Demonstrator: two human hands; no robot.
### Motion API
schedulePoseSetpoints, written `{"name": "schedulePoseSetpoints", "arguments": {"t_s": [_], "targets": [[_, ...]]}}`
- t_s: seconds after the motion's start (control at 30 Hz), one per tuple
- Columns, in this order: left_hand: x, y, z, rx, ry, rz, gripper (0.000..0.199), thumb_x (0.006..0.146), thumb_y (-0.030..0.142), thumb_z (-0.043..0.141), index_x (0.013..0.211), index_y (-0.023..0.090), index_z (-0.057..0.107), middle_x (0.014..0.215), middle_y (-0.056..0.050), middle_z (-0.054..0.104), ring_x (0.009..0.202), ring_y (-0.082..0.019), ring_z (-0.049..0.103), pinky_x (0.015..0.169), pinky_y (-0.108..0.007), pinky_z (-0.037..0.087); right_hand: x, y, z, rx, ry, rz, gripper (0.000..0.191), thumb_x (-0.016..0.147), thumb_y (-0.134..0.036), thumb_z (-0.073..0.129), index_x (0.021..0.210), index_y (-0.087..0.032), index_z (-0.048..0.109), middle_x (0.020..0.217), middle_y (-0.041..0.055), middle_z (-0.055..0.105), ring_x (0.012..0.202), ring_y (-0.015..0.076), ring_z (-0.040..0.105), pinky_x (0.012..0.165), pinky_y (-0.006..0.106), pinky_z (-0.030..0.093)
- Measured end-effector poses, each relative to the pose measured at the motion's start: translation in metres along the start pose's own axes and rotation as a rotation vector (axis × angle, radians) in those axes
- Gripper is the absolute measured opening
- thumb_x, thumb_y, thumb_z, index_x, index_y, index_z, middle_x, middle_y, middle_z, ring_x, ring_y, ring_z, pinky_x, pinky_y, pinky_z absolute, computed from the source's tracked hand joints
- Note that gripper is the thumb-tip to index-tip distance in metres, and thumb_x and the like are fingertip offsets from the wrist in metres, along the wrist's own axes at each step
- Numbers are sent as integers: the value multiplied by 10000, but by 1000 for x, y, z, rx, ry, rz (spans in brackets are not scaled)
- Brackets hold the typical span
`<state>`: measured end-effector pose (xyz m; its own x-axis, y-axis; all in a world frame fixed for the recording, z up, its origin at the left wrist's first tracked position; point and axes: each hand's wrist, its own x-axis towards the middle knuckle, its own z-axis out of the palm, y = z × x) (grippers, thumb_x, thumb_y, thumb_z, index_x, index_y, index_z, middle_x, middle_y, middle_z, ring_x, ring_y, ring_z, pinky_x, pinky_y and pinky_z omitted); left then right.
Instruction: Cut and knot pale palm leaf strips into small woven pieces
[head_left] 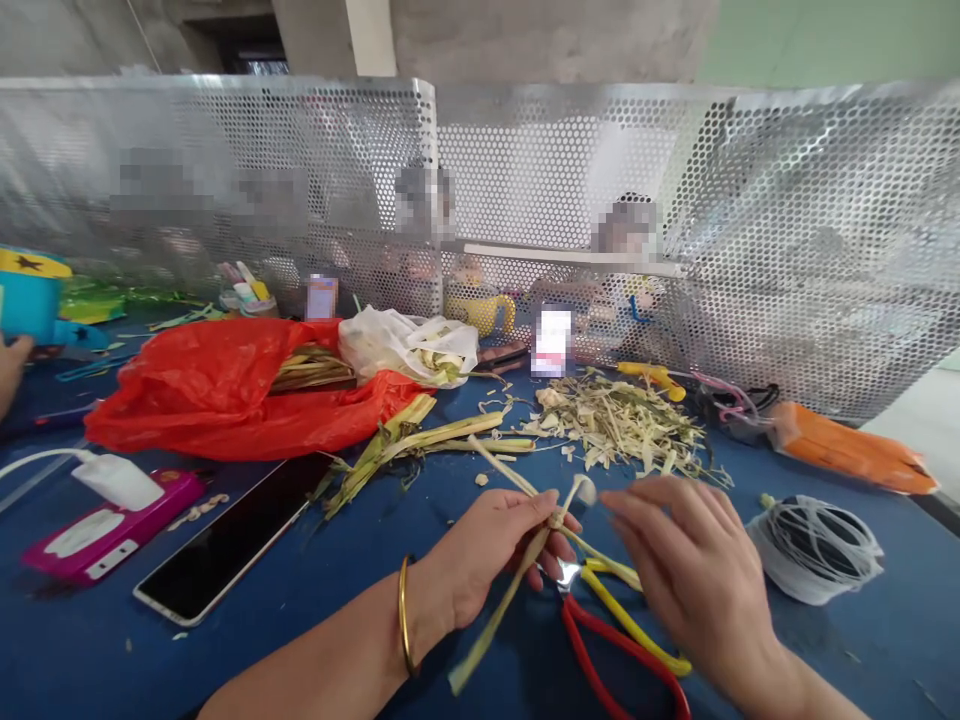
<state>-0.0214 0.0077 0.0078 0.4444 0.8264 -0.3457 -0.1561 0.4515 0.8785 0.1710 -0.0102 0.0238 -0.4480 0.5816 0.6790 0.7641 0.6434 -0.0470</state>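
Note:
My left hand (487,545), with a gold bangle at the wrist, pinches a knot where several pale dried plant strips (499,625) cross. The strips stick out in different directions, and one short whitish end curls upward. Just right of that curl is my right hand (690,560), its thumb and fingertips pressed together; whatever is between them is too small or blurred to make out. Below the hands lies a pair of pliers or cutters (592,640) with one red and one yellow handle, its metal head partly behind the left fingers.
A pile of plant scraps (630,425), loose stalks (405,450) and a red plastic bag (210,385) lie beyond my hands. To the left are a phone (232,540) and a purple power strip (112,530). A spool of thin cord (817,550) sits right. A perforated metal divider (555,170) stands behind.

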Motion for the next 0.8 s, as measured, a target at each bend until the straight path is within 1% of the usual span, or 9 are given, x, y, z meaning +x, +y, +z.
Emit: {"name": "schedulePoseSetpoints", "arguments": {"t_s": [0.07, 0.13, 0.2, 0.33, 0.53, 0.6, 0.67, 0.73, 0.8], "targets": [[0, 0, 0, -90, 1, -23, 429, 758, 509, 617, 885, 109, 705, 743, -61, 668, 643, -130, 592, 595, -238, 421, -5, -10, 0, 1, -50, -212, 246, 924, -154, 424, 1060, -167, 629, 821, 63, 644, 736, 178, 550, 737, 343, 372], [0, -1, 1, -133, -10, -34, 379, 736, 451, 665, 889, 108, 715, 785, -73, 685, 703, -136, 601, 644, -232, 426, -11, -20, 6, -16, -175, -395, 332, 947, -157, 339, 1157, -116, 592, 843, 84, 654, 784, 202, 566, 774, 363, 373], [1, -2, 2, -139, -35, -19, 322, 689, 358, 730, 895, 111, 720, 813, -76, 695, 737, -133, 601, 677, -222, 418, -17, -27, 16, -74, -268, -447, 369, 951, -147, 290, 1168, -91, 583, 866, 100, 651, 850, 235, 570, 817, 387, 368], [2, -6, 5, -138, -6, 22, 300, 626, 263, 785, 876, 112, 715, 792, -66, 699, 732, -134, 601, 728, -239, 425, -22, -27, 27, -74, -289, -416, 339, 938, -118, 290, 959, -118, 628, 816, 91, 627, 779, 217, 562, 806, 382, 379], [0, -11, 9, -128, 52, 64, 253, 633, 263, 776, 834, 127, 703, 758, -53, 696, 705, -149, 613, 716, -261, 448, -16, -31, 16, 96, -256, -495, 354, 936, -118, 276, 841, -125, 617, 730, 76, 605, 685, 191, 545, 824, 387, 401], [-1, -11, 8, -111, 47, 59, 251, 642, 279, 769, 832, 130, 701, 746, -47, 691, 690, -142, 606, 702, -255, 446, -15, -32, 13, 120, -265, -505, 341, 934, -113, 286, 875, -127, 621, 727, 77, 616, 686, 191, 556, 825, 386, 413], [0, -9, 7, -102, 46, 48, 268, 645, 300, 765, 842, 130, 699, 730, -42, 683, 670, -134, 596, 688, -251, 446, -15, -30, 12, 143, -248, -474, 291, 936, -127, 326, 999, -116, 609, 739, 72, 632, 698, 185, 572, 781, 369, 433], [0, -6, 5, -103, 44, 46, 279, 643, 308, 763, 841, 124, 698, 719, -41, 672, 661, -134, 590, 680, -256, 452, -16, -25, 13, 115, -168, -359, 273, 935, -178, 409, 1158, -102, 546, 804, 78, 652, 737, 184, 591, 742, 349, 442], [0, -3, 3, -117, 36, 62, 283, 658, 328, 749, 839, 117, 698, 716, -45, 662, 660, -142, 592, 685, -274, 466, -16, -20, 15, 17, -75, -167, 318, 927, -259, 474, 1207, -112, 509, 916, 108, 657, 813, 207, 607, 747, 354, 441]]}}
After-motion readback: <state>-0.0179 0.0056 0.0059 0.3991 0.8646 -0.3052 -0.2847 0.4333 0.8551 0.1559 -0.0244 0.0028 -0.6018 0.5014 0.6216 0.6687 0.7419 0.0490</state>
